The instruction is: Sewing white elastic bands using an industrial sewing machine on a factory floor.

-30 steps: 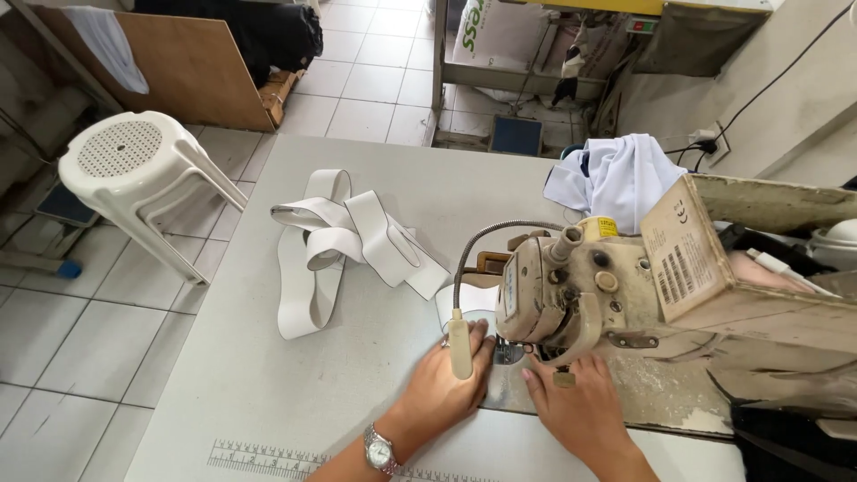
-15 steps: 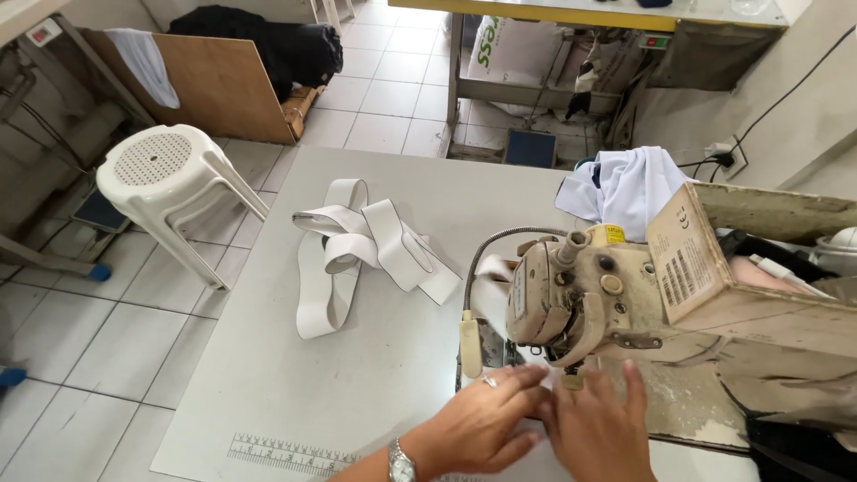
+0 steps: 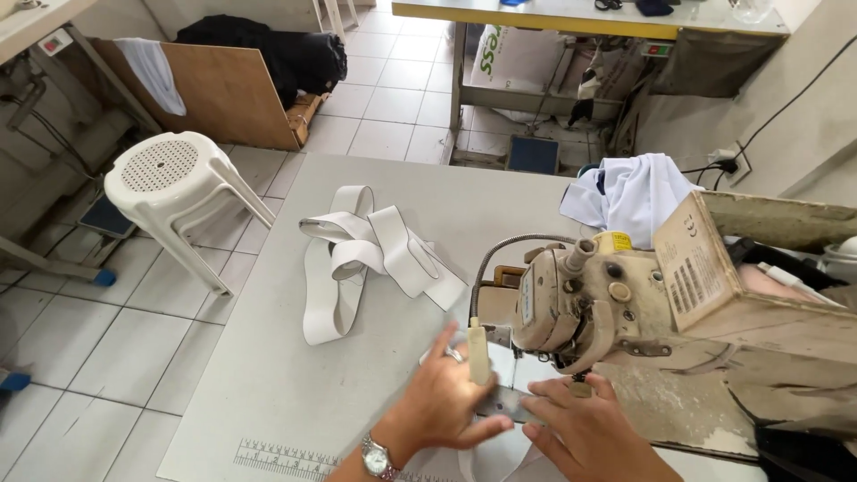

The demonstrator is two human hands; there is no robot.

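Note:
My left hand (image 3: pixel 444 403), with a wristwatch and a ring, rests on the grey table by the needle plate. Its fingers are blurred and spread, and its thumb pinches a white strip (image 3: pixel 486 457) that runs back toward me between both hands. My right hand (image 3: pixel 589 430) lies flat beside it, fingertips on the plate under the presser foot. The worn beige sewing machine head (image 3: pixel 571 303) stands right above both hands. A small lamp on a gooseneck (image 3: pixel 479 353) hangs in front of my left fingers.
A loose pile of white elastic bands (image 3: pixel 366 254) lies on the grey table (image 3: pixel 268 384) farther back. A printed ruler (image 3: pixel 286 457) is at the near edge. A white plastic stool (image 3: pixel 170 178) stands left on the tiled floor. White cloth (image 3: pixel 634 192) lies behind the machine.
My left hand has opened its fingers and shifted slightly left of the needle. My right hand has stayed at the presser foot. The view has tilted a little.

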